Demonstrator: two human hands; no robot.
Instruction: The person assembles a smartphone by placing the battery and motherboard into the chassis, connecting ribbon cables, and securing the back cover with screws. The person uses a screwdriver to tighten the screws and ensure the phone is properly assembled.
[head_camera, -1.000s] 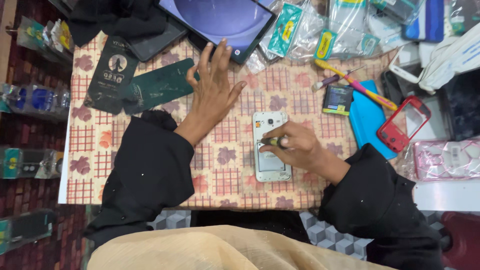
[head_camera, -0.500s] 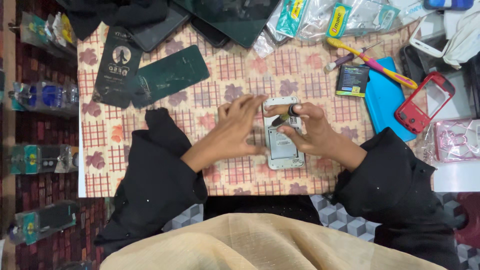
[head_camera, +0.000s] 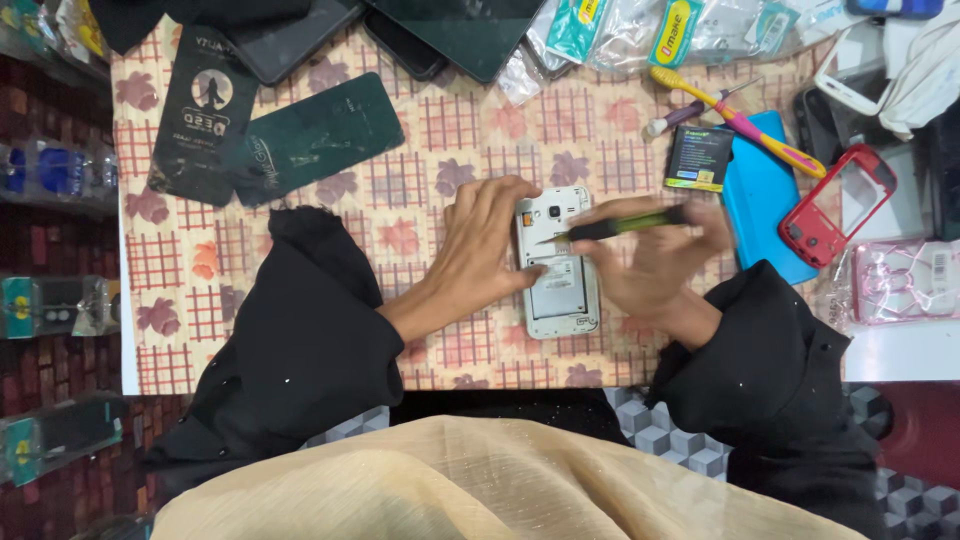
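A white phone (head_camera: 557, 270) lies face down on the patterned tablecloth (head_camera: 330, 260), its back cover off and the inner frame showing. My left hand (head_camera: 482, 245) rests flat beside it, fingers against the phone's left edge. My right hand (head_camera: 660, 262) grips a screwdriver (head_camera: 625, 226) with a black and green handle, held nearly level. Its tip points at the phone's upper part.
A dark battery (head_camera: 698, 158), a blue case (head_camera: 765, 195) and a red phone frame (head_camera: 838, 205) lie at the right. A yellow and pink brush (head_camera: 738, 118) lies above them. Two dark green cards (head_camera: 270, 130) sit at the left, dark phones (head_camera: 455, 30) and plastic packets (head_camera: 640, 30) at the far edge.
My left hand came down from the far side of the table to the phone's left edge. My right hand lifted off the phone and now holds the screwdriver level over it.
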